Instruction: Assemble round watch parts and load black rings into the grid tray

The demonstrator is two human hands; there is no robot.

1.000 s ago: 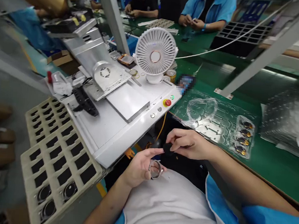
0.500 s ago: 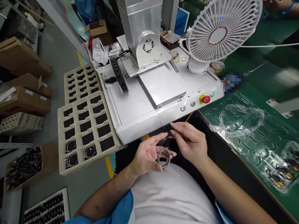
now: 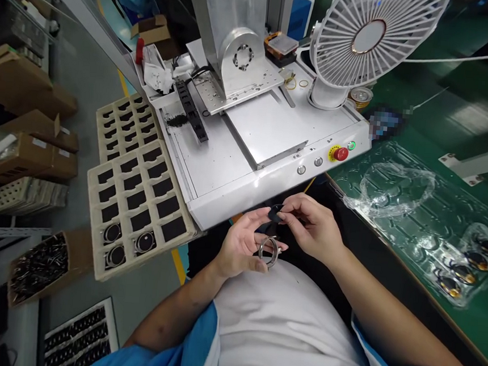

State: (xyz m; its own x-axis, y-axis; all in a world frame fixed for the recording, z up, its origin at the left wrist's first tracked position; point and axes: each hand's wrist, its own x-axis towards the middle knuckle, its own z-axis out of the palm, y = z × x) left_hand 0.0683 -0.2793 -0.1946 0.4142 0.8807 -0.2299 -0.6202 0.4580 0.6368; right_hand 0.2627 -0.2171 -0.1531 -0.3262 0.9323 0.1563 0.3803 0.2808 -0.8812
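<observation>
My left hand (image 3: 241, 245) holds a silver watch case ring (image 3: 260, 251) between the thumb and lower fingers, its round opening facing up toward me. Pinched in my right hand (image 3: 314, 229) is a small dark round disc (image 3: 275, 212). The left index fingertip is at the disc's left edge. Both hands are in front of my body, just short of the machine's front edge. To the left, a beige tray (image 3: 89, 203) has dark-lined pockets, and several hold round watch parts (image 3: 145, 243).
A white-topped machine (image 3: 226, 190) with a metal head (image 3: 242, 52) and red button (image 3: 340, 154) stands ahead. A white fan (image 3: 328, 93) sits on it. Clear plastic blister packs (image 3: 471, 265) lie right on the green table. Cardboard boxes (image 3: 28, 153) are at the left.
The dark disc between my hands has turned and now shows its face. My right hand has shifted slightly, while the left still holds the ring. The camera view has moved a little.
</observation>
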